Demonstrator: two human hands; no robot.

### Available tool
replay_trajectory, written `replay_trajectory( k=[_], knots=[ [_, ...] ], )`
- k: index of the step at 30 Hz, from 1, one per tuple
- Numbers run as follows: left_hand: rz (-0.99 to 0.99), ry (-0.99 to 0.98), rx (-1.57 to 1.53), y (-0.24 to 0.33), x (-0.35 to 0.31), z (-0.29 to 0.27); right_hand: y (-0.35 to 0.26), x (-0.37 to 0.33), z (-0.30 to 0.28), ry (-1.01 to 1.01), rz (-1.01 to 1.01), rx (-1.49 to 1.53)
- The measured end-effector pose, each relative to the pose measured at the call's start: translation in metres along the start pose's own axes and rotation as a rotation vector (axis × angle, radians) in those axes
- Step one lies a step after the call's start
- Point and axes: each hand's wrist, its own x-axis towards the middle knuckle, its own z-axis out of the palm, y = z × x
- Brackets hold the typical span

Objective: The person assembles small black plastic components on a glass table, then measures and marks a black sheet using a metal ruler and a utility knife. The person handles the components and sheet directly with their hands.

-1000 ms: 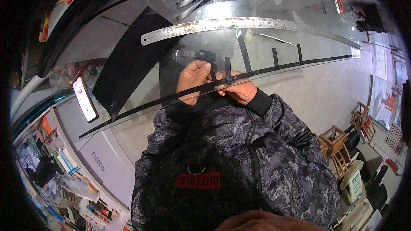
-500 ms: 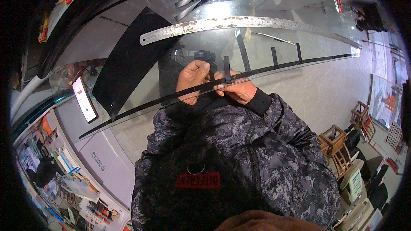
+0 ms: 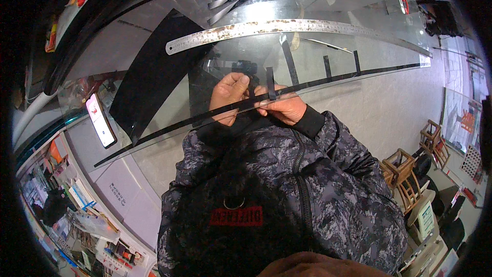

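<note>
At the near edge of a glass tabletop (image 3: 318,18), both my hands are close together. My left hand (image 3: 227,97) is closed, thumb against fingers, on a short black strip (image 3: 251,90). My right hand (image 3: 288,107) has its fingers pinched at the edge just right of it; what they grip is partly hidden. A long black strip (image 3: 174,125) runs along the glass edge, passing across both hands. Another short black strip (image 3: 270,83) stands crosswise on the edge by my right fingers. More short strips (image 3: 327,66) sit farther right along it.
A rusty steel ruler (image 3: 246,30) lies across the glass beyond my hands. Left of it is a large black sheet (image 3: 154,72), with a lit phone (image 3: 101,121) nearby. Curled black strips (image 3: 236,2) lie farther back. Wooden chairs (image 3: 400,169) stand at right.
My left hand has shifted very slightly left, and the short strip by it has moved a little. My right hand stays in nearly the same place.
</note>
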Motion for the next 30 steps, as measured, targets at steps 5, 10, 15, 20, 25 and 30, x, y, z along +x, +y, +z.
replay_trajectory(
  k=[5, 10, 15, 20, 25, 30],
  knots=[
    [0.007, -0.012, -0.009, -0.001, 0.0, -0.002, -0.001, 0.0, 0.005, 0.028, -0.002, -0.036],
    [0.004, -0.041, -0.045, -0.002, 0.001, -0.007, -0.003, -0.001, 0.009, 0.03, -0.012, -0.04],
    [0.005, -0.034, -0.044, -0.002, 0.0, -0.006, 0.0, 0.001, 0.001, -0.005, -0.003, -0.001],
    [0.013, -0.027, -0.047, -0.001, -0.001, -0.005, 0.004, -0.001, -0.003, 0.014, 0.007, 0.017],
    [-0.006, -0.015, -0.026, 0.0, 0.0, -0.008, 0.004, 0.0, -0.003, -0.019, -0.019, 0.001],
    [0.002, -0.03, -0.033, 0.0, -0.001, -0.01, 0.005, 0.002, -0.003, -0.052, -0.035, -0.006]
  ],
)
